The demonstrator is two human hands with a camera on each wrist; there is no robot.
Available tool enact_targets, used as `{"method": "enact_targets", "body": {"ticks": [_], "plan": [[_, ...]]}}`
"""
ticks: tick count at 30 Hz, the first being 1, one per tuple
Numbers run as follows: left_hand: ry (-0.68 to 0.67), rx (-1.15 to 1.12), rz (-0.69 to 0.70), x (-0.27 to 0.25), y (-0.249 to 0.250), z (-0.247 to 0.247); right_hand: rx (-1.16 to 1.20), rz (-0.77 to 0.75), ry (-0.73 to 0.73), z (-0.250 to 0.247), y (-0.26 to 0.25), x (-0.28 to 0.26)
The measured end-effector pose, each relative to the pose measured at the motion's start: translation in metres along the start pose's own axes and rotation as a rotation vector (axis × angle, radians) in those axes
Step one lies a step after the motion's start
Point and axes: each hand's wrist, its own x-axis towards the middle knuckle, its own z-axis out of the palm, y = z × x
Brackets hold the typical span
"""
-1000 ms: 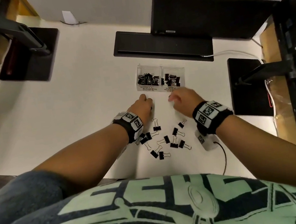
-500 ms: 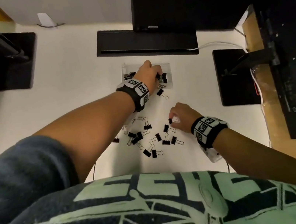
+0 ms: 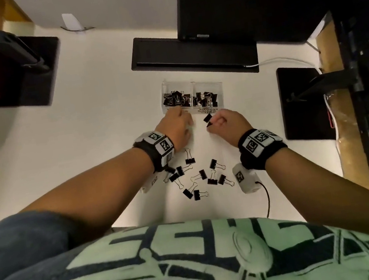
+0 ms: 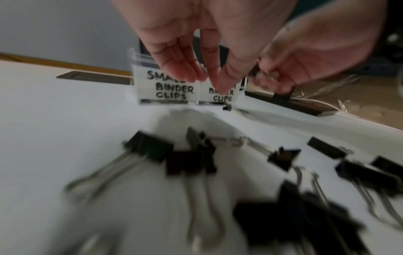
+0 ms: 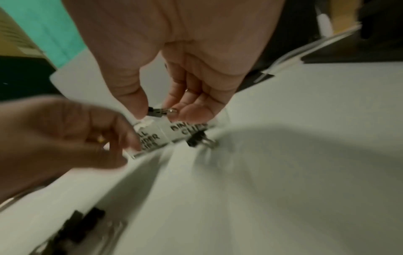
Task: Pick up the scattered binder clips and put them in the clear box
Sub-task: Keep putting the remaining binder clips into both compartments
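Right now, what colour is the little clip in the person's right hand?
Black, with silvery wire handles. The clip pinched in the right hand shows best in the right wrist view.

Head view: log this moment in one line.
right hand: pinches small black binder clip | left hand: empty | clear plastic box: part-filled

Your head camera looks steeply down from above your chest, taking in the whole tabletop [image 3: 95, 129], both forearms and the box [image 3: 217, 86] at the far side. Your left wrist camera sits low and close over the loose clips [image 4: 189, 160], facing forward along the fingers [image 4: 181, 69] to the box's labelled front. Your right wrist camera looks down along its own palm from close above the tabletop, tilted, and shares that labelled front and the left hand [image 5: 54, 134] with the other views.
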Motion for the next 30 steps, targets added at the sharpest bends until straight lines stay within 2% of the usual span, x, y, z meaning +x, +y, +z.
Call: {"method": "enact_targets", "body": {"ticks": [3, 7, 11, 18, 21, 25, 30], "plan": [[-0.182, 0.017, -0.097, -0.019, -0.017, 0.005, -0.023, -0.120, 0.038, 0.000, -0.035, 0.017], [-0.197, 0.024, -0.113, -0.042, -0.031, 0.007, -0.219, -0.221, 0.061, 0.010, -0.075, 0.044], [-0.208, 0.004, -0.138, -0.051, -0.037, 0.006, -0.437, -0.248, 0.050, 0.024, -0.091, 0.061], [-0.190, -0.015, -0.162, -0.052, -0.038, 0.005, -0.402, -0.274, 0.023, 0.038, -0.082, 0.039], [-0.183, -0.049, -0.182, -0.053, -0.036, 0.006, -0.444, -0.227, -0.130, 0.051, -0.067, 0.015], [-0.093, -0.154, -0.201, -0.053, -0.035, 0.000, -0.578, -0.164, -0.356, 0.068, -0.038, -0.013], [0.006, -0.275, -0.266, -0.047, -0.042, -0.017, -0.563, -0.187, -0.355, 0.078, -0.020, -0.020]]}}
